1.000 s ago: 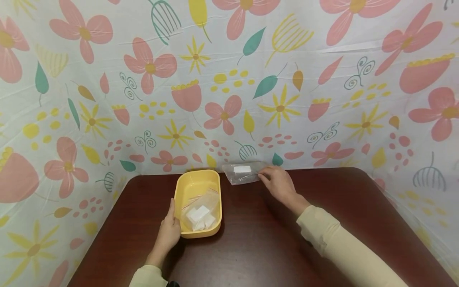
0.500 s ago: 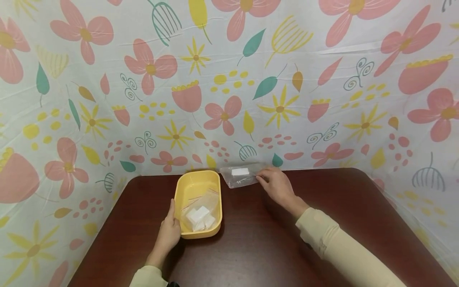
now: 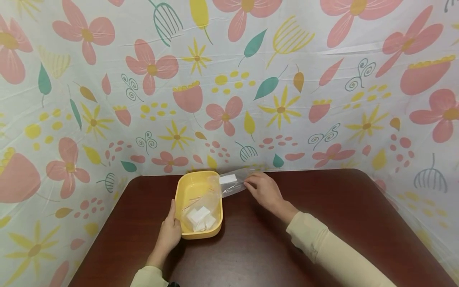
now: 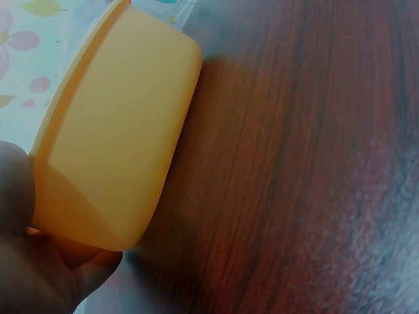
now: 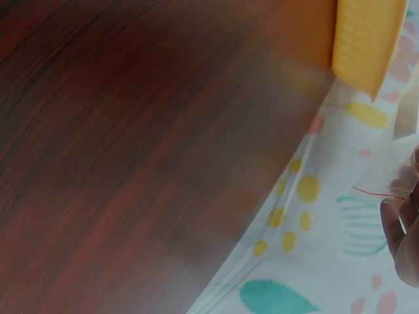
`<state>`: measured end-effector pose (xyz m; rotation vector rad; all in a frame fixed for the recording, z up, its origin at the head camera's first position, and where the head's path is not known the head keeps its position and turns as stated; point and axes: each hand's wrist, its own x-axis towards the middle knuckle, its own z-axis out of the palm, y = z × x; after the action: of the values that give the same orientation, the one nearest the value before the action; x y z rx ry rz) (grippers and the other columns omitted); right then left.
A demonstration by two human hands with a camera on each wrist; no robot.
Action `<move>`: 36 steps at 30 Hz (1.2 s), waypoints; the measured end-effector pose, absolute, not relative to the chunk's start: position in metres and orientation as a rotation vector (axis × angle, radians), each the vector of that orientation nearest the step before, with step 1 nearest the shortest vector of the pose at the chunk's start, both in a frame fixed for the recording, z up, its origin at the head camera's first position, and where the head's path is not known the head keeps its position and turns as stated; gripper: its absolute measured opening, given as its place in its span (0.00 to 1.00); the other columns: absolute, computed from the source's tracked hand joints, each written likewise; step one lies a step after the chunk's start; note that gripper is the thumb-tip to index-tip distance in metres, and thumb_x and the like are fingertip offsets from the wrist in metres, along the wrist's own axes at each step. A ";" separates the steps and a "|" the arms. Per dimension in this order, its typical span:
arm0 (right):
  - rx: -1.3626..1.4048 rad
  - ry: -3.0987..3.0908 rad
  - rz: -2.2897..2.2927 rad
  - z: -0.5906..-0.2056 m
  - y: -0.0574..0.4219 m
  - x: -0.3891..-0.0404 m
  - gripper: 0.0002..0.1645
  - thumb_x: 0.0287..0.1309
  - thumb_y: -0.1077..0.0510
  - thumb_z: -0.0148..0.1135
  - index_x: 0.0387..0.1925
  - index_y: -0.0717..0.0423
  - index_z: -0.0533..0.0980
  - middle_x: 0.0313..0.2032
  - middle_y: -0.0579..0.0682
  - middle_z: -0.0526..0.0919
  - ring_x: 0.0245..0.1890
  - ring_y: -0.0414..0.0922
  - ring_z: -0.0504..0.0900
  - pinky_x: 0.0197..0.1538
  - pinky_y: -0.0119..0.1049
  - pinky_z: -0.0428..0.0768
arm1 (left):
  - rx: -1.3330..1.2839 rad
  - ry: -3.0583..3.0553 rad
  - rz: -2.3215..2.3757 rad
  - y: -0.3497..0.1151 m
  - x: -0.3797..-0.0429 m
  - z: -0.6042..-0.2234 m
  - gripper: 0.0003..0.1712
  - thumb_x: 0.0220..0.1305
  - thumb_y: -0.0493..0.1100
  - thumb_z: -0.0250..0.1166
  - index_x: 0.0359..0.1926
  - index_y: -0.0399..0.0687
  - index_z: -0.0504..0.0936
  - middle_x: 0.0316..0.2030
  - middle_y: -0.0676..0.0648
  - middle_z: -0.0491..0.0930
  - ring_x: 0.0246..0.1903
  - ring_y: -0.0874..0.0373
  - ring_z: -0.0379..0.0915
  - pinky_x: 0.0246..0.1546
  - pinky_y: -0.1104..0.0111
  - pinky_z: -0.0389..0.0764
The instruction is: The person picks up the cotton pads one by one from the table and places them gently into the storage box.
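My left hand (image 3: pixel 170 230) grips the left side of a yellow plastic tray (image 3: pixel 183 187), thumb at the rim and a finger underneath in the left wrist view. Inside the tray's near end lie clear zip bags with white blocks (image 3: pixel 201 217) in them. With its fingertips my right hand (image 3: pixel 266 192) pinches the right end of another clear zip bag (image 3: pixel 234 186), which shows a white rectangle at its left part. That bag's left end overlaps the tray's right rim in the head view. A red zip line (image 5: pixel 380 193) shows beside the right fingers in the right wrist view.
The dark reddish-brown table (image 3: pixel 251 255) spreads around the tray, its back edge against a white sheet (image 3: pixel 222 155) printed with flowers. More of the same sheet hangs at the left and right sides.
My right hand has carried its zip bag left and slightly nearer, from behind the tray's right side to over its rim. The left hand and tray stay in place.
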<state>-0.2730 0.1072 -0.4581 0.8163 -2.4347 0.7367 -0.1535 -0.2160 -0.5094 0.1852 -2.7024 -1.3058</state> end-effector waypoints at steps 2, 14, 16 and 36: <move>0.841 -2.435 0.726 -0.458 0.100 -0.271 0.03 0.59 0.58 0.72 0.35 0.50 0.89 0.39 0.45 0.86 0.44 0.45 0.82 0.50 0.41 0.80 | 0.189 -2.701 -1.310 -0.216 -0.153 -0.509 0.40 0.70 0.27 0.41 0.80 0.44 0.42 0.71 0.29 0.57 0.67 0.36 0.61 0.63 0.42 0.65; 1.079 -2.286 0.678 -0.459 0.051 -0.258 0.03 0.59 0.59 0.72 0.35 0.52 0.88 0.38 0.44 0.86 0.44 0.44 0.82 0.49 0.37 0.80 | 0.183 -2.695 -1.299 -0.218 -0.155 -0.511 0.41 0.70 0.27 0.42 0.80 0.44 0.42 0.71 0.29 0.58 0.65 0.38 0.64 0.62 0.43 0.67; 1.110 -2.275 0.665 -0.460 0.045 -0.255 0.03 0.59 0.59 0.72 0.35 0.51 0.88 0.39 0.44 0.87 0.43 0.43 0.82 0.48 0.36 0.80 | 0.181 -2.693 -1.294 -0.218 -0.155 -0.513 0.41 0.70 0.27 0.42 0.80 0.43 0.43 0.71 0.29 0.58 0.65 0.38 0.64 0.62 0.43 0.67; 1.190 -2.265 0.656 -0.468 0.031 -0.252 0.04 0.60 0.62 0.70 0.35 0.51 0.88 0.41 0.45 0.87 0.44 0.42 0.82 0.52 0.34 0.79 | 0.175 -2.701 -1.294 -0.216 -0.155 -0.513 0.41 0.70 0.27 0.42 0.80 0.43 0.42 0.71 0.28 0.59 0.68 0.36 0.60 0.64 0.42 0.65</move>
<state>-0.2521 0.0313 -0.4679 1.1898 -2.2655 0.6561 -0.1552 -0.2160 -0.5126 0.1750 -2.7007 -1.2936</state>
